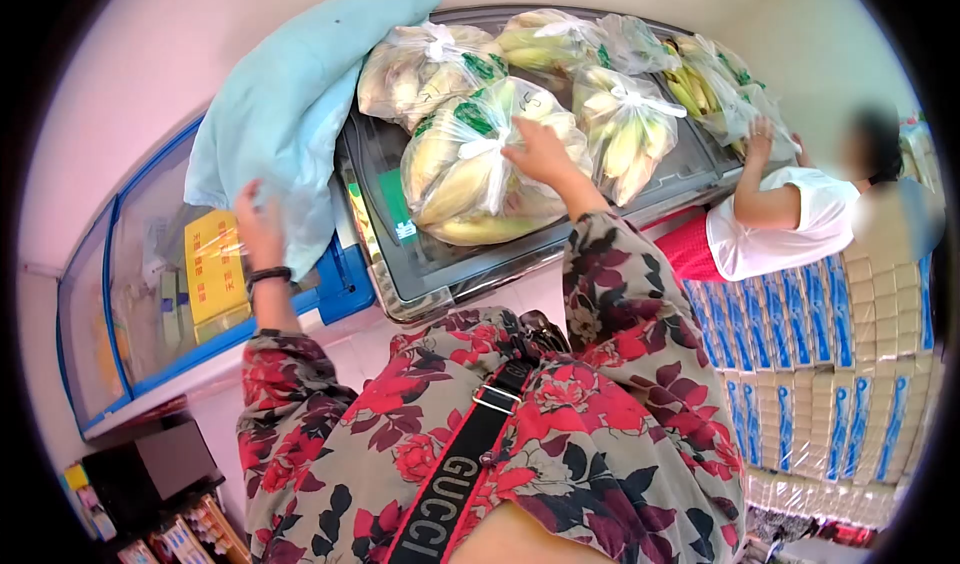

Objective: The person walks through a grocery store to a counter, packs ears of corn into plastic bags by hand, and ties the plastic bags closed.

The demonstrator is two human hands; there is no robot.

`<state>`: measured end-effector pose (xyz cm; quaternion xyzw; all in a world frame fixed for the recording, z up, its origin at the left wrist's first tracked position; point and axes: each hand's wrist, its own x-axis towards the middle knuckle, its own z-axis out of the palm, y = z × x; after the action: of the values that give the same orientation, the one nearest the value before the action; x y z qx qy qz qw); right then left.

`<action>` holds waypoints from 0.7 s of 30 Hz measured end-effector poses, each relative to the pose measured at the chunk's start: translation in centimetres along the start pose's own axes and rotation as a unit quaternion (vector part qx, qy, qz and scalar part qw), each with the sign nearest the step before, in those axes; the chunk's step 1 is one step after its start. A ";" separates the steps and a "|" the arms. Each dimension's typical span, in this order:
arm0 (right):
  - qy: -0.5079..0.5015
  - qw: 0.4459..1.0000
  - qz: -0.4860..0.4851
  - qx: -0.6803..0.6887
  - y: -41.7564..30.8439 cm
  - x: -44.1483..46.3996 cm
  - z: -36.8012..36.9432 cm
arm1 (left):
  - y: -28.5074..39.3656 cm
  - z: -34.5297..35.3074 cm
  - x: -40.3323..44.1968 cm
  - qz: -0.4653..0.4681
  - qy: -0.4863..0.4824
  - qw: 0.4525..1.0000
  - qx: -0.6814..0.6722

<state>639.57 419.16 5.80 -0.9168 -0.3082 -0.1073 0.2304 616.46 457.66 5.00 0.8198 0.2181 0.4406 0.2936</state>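
front corn bag [468, 182]: knot [486, 147] just left of right hand [545, 156], the nearer; fingers half-curled, hold unclear. left hand [262, 232]: at blue cloth [275, 114], closure cannot be told.

left grip [260, 229]: blurred | co-worker's head [880, 146]: blurred | strap [460, 454]: bottom cut off

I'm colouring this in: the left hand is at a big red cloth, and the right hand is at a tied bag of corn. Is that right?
Not quite: the cloth is light blue, not red, as the head view shows. The rest is right: the left hand is at that big cloth, and the right hand is at a tied bag of corn.
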 end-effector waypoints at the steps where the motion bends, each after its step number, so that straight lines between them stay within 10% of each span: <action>1: -0.043 0.998 0.002 -0.044 -0.1 0.0 0.7 | 2.6 1.8 -1.8 0.000 -0.038 0.999 -0.006; 9: -0.132 0.986 0.059 0.086 0.2 1.8 1.5 | 15.7 14.6 -8.3 0.127 -0.227 0.958 -0.118; 21: -0.153 0.967 0.073 0.189 -2.0 3.5 2.4 | 15.4 16.5 -7.3 0.201 -0.248 0.925 0.207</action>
<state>641.25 423.60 5.60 -0.8820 -0.2868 0.1120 0.3566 628.21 437.09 3.76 0.9720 0.0555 0.2184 0.0673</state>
